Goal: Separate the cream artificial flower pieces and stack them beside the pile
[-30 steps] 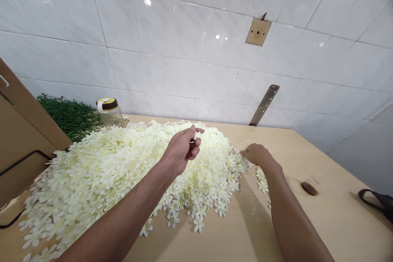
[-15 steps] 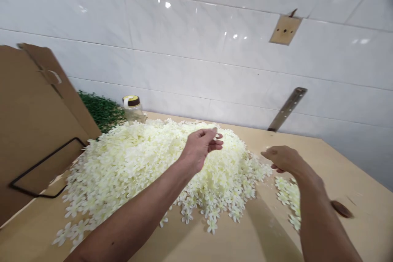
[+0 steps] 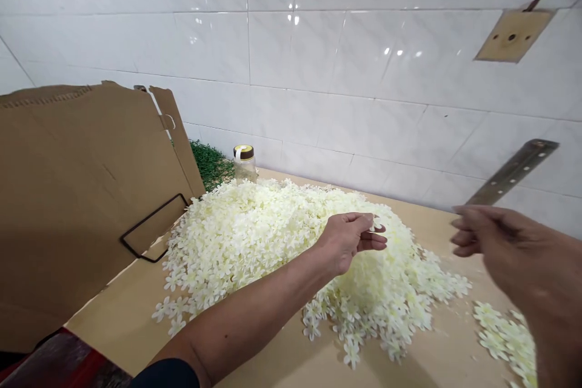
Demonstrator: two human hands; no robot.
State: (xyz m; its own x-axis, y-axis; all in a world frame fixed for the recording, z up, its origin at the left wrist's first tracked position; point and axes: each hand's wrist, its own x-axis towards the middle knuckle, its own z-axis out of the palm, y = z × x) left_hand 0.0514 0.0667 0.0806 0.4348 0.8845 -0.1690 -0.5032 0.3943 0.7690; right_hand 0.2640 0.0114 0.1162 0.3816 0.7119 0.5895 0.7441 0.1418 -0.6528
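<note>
A large heap of small cream-white artificial flowers (image 3: 282,236) covers the middle of a light wooden table (image 3: 122,321). My left hand (image 3: 348,239) hovers over the heap's right side, fingers curled, pinching a small white flower piece at its fingertips. My right hand (image 3: 495,248) is raised at the right, above the table, fingers loosely bent and apart, with nothing visible in them. A smaller separate cluster of flowers (image 3: 504,333) lies on the table below my right hand.
A big brown cardboard sheet (image 3: 77,194) stands at the left with a black wire frame (image 3: 152,233) against it. Green artificial grass (image 3: 210,163) and a clear jar with a brown lid (image 3: 244,160) sit at the back by the white tiled wall. A metal bracket (image 3: 513,170) leans at right.
The view has swung to the left. My right hand has lifted off the table and away from the heap. My left hand stays over the heap with its pinch.
</note>
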